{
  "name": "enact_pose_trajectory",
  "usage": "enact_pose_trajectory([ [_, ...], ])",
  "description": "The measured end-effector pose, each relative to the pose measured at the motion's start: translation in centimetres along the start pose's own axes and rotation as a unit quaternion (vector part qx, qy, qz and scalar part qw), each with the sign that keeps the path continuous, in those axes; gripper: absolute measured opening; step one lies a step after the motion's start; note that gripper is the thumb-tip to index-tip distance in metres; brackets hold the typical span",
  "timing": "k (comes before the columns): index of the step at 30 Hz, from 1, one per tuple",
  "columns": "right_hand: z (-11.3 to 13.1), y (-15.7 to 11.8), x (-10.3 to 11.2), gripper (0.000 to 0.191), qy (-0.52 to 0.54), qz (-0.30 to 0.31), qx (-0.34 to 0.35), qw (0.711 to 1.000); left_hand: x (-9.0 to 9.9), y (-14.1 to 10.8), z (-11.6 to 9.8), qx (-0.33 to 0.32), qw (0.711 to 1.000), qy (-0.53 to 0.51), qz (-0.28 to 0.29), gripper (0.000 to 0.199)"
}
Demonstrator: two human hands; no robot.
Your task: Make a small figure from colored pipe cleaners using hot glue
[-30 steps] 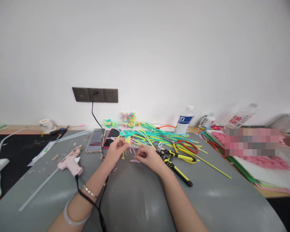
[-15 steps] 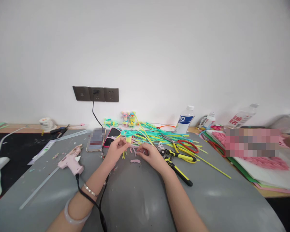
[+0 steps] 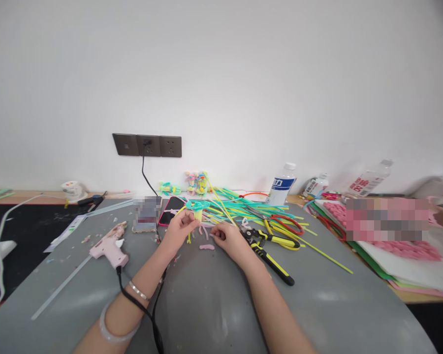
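Observation:
Between the thumb and fingers of my left hand point(image 3: 180, 230) is a small pipe-cleaner figure point(image 3: 197, 210), teal on top and yellow below. My right hand point(image 3: 227, 238) is closed in a pinch just to the right of it, apart from the figure. Whatever its fingertips hold is too small to make out. Short pink pipe-cleaner pieces point(image 3: 206, 247) lie on the grey table point(image 3: 206, 305) below and between my hands. Yellow-and-black pliers point(image 3: 273, 263) rest beside my right hand.
Teal and yellow pipe cleaners point(image 3: 239, 201) spread behind my hands, with red-handled scissors point(image 3: 286, 224) among them. Left lies a pink glue gun point(image 3: 110, 248), its black cord passing my left forearm. Two phones point(image 3: 146, 215), finished figures point(image 3: 197, 182) and a bottle point(image 3: 281, 184) stand or lie farther back.
My right hand has drawn back slightly to the right, away from the figure. My left hand keeps its hold on the figure, almost still.

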State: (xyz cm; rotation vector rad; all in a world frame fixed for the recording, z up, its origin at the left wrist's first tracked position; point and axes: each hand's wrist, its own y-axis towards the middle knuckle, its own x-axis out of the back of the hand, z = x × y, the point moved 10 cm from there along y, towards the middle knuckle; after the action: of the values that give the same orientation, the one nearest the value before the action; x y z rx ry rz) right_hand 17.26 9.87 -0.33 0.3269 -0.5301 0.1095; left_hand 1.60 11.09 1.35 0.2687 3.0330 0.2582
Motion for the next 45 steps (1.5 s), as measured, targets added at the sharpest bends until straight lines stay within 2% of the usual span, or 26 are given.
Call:
enact_pose_trajectory([
  [7, -0.1, 0.0, -0.1, 0.006, 0.120, -0.019, -0.033, 0.992, -0.1, 0.0, 0.0, -0.012, 1.000, -0.002, 0.011, 0.030],
  [11, 0.7, 0.1, -0.3, 0.020, 0.221, -0.016, -0.035, 0.975, -0.5, -0.2, 0.0, -0.009, 1.000, -0.016, 0.025, 0.032],
  [16, 1.6, -0.1, -1.5, 0.030, 0.392, -0.004, -0.062, 0.918, -0.8, -0.4, -0.2, -0.007, 1.000, -0.007, 0.027, 0.033],
  [18, 1.6, -0.2, -1.8, 0.031, 0.418, -0.004, -0.074, 0.906, -0.8, -0.4, -0.3, -0.007, 1.000, -0.009, 0.029, 0.033],
  [24, 1.0, -0.2, -0.9, 0.036, 0.368, -0.038, -0.070, 0.926, -0.7, -0.3, -0.2, -0.012, 1.000, -0.006, 0.027, 0.032],
  [29, 0.4, 0.1, -0.2, 0.037, 0.274, -0.040, -0.051, 0.960, -0.3, -0.1, 0.4, -0.001, 1.000, -0.012, 0.011, 0.031],
  [34, -0.5, 0.0, 0.4, 0.024, 0.140, -0.012, -0.040, 0.989, 0.7, 0.0, 0.8, 0.012, 0.999, -0.040, -0.029, 0.035],
  [39, 0.4, -0.3, 1.6, 0.014, 0.051, -0.033, -0.012, 0.998, 0.7, 0.0, 1.0, 0.015, 0.999, -0.039, -0.025, 0.035],
  [41, 1.4, -0.4, 0.9, 0.013, 0.021, -0.004, 0.012, 1.000, 0.7, 0.0, 1.0, 0.015, 0.999, -0.041, -0.023, 0.034],
  [45, 2.9, -0.9, -1.8, 0.016, -0.067, 0.100, 0.065, 0.991, 0.6, 0.1, 1.0, 0.013, 0.999, -0.035, -0.020, 0.033],
])
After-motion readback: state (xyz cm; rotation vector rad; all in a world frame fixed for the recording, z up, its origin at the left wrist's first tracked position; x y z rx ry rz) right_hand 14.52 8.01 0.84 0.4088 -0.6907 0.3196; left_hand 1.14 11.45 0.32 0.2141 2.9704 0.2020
